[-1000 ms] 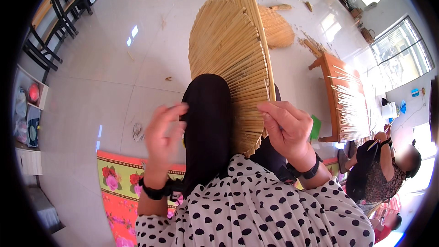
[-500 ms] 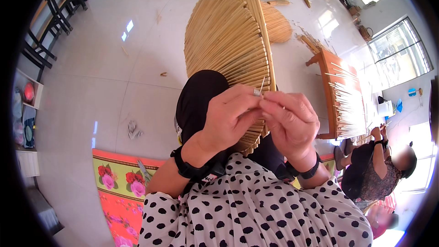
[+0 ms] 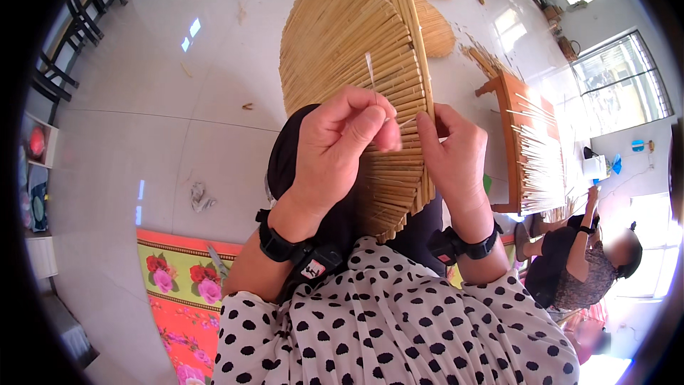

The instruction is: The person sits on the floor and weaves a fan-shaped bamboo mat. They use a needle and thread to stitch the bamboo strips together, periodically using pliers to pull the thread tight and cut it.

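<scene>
A round woven panel of pale reed stalks (image 3: 335, 36) leans across my dark-trousered lap, with a straight rim of stalks along its right side. Above its lower half, my left hand (image 3: 338, 139) is closed in a pinch on a thin whitish strand (image 3: 370, 68), whose end sticks up past the fingers. A short length of it seems to run toward the right rim. My right hand (image 3: 456, 153) grips that rim, thumb on the front and fingers mostly hidden behind.
A wooden bench (image 3: 509, 146) covered with pale sticks stands at the right, with another person (image 3: 591, 264) beyond. A second reed panel (image 3: 434, 28) and scraps lie on the far floor. Scissors-like metal tool (image 3: 217, 260) rests on a floral mat (image 3: 178, 299) at left.
My hands have come apart. The left one moved slightly up and left with the strand, while the right one now grips the panel's rim.
</scene>
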`<state>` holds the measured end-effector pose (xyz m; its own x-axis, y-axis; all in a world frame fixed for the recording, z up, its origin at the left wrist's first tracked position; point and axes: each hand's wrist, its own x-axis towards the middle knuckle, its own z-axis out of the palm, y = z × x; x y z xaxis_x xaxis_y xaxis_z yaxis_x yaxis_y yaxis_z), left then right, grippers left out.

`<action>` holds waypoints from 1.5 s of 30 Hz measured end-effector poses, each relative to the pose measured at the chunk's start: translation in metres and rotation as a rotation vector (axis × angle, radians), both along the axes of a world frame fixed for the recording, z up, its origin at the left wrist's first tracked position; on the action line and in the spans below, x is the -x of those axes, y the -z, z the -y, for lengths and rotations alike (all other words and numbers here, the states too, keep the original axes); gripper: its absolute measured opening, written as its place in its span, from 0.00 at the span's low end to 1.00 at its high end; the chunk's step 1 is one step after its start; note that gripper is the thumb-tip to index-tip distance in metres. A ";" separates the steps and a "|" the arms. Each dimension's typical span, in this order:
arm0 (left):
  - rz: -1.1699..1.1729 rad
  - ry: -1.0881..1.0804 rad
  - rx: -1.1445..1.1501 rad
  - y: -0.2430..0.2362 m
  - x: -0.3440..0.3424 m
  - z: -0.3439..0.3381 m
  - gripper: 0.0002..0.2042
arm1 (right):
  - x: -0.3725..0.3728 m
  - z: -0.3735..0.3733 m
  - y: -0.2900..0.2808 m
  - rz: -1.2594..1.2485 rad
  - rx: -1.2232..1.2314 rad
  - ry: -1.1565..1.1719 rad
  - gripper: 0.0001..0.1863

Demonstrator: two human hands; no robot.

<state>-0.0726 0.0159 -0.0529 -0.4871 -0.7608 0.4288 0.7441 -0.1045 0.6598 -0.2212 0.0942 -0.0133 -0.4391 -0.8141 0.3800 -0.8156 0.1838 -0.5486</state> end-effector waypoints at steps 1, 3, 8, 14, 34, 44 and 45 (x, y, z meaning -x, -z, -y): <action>0.030 -0.024 0.014 0.001 -0.001 0.004 0.06 | -0.001 0.001 0.000 -0.029 -0.007 0.003 0.09; 0.091 -0.070 0.040 0.001 -0.003 0.011 0.06 | -0.003 0.002 -0.001 -0.086 -0.021 0.007 0.08; 0.186 -0.112 0.076 0.004 -0.008 0.019 0.06 | -0.006 0.003 0.003 -0.129 0.028 -0.005 0.07; 0.112 -0.080 0.070 0.009 -0.008 0.028 0.05 | -0.007 0.006 0.004 -0.153 0.006 0.014 0.06; 0.635 -0.529 0.547 -0.010 -0.026 0.029 0.03 | -0.003 0.005 -0.002 0.104 0.002 0.068 0.11; 0.795 -0.546 0.571 -0.011 -0.035 0.032 0.03 | 0.005 0.018 -0.018 -0.010 -0.075 -0.077 0.12; 0.799 -0.550 0.606 -0.009 -0.034 0.033 0.03 | 0.006 0.021 -0.019 -0.012 -0.094 -0.085 0.12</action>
<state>-0.0390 -0.0171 -0.0436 -0.4510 -0.7289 0.5152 -0.0644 0.6023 0.7957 -0.2275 0.0735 0.0057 -0.3627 -0.8804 0.3055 -0.8371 0.1637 -0.5220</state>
